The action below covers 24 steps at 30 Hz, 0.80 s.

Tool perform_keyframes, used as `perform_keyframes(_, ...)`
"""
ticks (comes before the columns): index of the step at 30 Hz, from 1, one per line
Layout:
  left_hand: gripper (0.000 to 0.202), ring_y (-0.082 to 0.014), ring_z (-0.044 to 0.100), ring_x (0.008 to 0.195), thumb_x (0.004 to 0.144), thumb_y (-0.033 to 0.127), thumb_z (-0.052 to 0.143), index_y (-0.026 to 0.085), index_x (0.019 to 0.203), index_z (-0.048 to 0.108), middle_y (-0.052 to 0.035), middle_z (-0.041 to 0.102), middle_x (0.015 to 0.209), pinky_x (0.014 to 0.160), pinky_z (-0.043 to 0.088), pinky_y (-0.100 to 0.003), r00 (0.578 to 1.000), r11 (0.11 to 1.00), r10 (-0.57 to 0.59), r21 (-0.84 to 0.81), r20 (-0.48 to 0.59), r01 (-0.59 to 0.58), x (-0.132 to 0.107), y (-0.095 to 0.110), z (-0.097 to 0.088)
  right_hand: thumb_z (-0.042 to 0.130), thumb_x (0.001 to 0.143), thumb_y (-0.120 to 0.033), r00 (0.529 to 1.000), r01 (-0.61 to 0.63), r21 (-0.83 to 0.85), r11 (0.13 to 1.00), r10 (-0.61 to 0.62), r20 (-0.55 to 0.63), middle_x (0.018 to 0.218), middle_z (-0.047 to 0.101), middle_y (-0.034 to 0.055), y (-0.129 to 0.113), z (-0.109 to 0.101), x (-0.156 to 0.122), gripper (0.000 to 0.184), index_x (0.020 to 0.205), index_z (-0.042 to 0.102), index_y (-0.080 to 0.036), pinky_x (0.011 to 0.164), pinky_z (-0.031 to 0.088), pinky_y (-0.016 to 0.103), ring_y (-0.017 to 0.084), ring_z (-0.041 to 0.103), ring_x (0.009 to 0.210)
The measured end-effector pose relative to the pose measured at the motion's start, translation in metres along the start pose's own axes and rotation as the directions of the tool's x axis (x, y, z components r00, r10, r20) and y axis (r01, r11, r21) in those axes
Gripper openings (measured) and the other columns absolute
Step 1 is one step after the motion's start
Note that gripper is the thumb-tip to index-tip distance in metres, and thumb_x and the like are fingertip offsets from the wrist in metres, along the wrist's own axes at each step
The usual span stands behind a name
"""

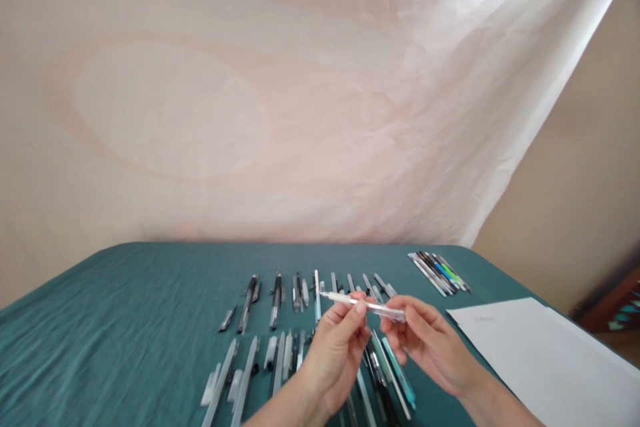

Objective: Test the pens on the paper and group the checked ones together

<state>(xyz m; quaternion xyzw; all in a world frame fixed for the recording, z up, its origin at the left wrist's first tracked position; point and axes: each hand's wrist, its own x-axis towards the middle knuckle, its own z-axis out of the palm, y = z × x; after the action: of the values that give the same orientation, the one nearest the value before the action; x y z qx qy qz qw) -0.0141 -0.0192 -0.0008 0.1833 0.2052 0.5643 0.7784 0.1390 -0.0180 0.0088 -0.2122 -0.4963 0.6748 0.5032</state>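
One clear pen (pixel 363 304) is being held above the bench (pixel 125 320): the left hand (pixel 335 347) is clamping fingers (pixel 359 310) on its middle, the right hand (pixel 430 343) on its right end; loose pens (pixel 275 300), too crowded to count, are lying beneath.

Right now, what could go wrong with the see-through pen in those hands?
The clear pen is held in mid-air between the left hand and right hand, so it might slip and knock the rows of pens below crooked. The wrists hover right over those rows and could nudge them too.
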Motion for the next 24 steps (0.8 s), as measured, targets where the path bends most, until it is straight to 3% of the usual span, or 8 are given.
perform_keyframes(6,0.013,-0.0051,0.051,0.058,0.075,0.016,0.065,0.012,0.087,0.064,-0.0042,0.063,0.083,0.06,0.044,-0.017,0.999,0.999,-0.025,-0.035,-0.023,0.025,0.001,-0.001,-0.001,0.049,0.085,-0.033,0.999,-0.01,0.065,0.998,0.007,0.054,0.083,0.063,0.0096,-0.001,0.0,0.001,0.029,0.105,0.06,-0.015,0.054,0.049,0.026,0.017,0.059,0.067)
perform_keyframes(15,0.012,-0.0051,0.051,0.057,0.076,0.015,0.064,0.012,0.088,0.062,-0.002,0.06,0.077,0.06,0.044,-0.018,0.999,0.999,-0.036,-0.039,-0.029,0.034,0.003,-0.002,-0.003,0.047,0.086,-0.032,0.997,-0.016,0.091,0.996,0.009,0.073,0.084,0.063,0.0093,0.0,0.0,0.001,0.03,0.106,0.06,-0.014,0.057,0.047,0.026,0.015,0.058,0.067)
perform_keyframes(21,0.015,-0.0127,0.053,0.056,0.084,0.025,0.052,0.013,0.079,0.058,-0.0015,0.055,0.066,0.055,0.044,-0.027,0.981,0.999,-0.013,0.052,0.193,0.003,-0.003,-0.003,0.007,0.048,0.086,-0.034,0.997,-0.033,0.1,0.994,0.026,0.071,0.086,0.063,0.011,0.005,0.003,0.001,0.035,0.112,0.057,-0.013,0.057,0.046,0.027,0.016,0.057,0.067)
perform_keyframes(24,0.013,-0.014,0.053,0.056,0.083,0.024,0.053,0.013,0.079,0.058,-0.0018,0.055,0.066,0.055,0.043,-0.029,0.978,0.997,0.001,0.073,0.208,-0.016,-0.005,-0.002,0.01,0.049,0.085,-0.034,0.998,-0.027,0.125,0.992,0.02,0.063,0.084,0.063,0.0101,0.005,0.004,0.001,0.034,0.11,0.059,-0.012,0.058,0.046,0.027,0.015,0.056,0.067)
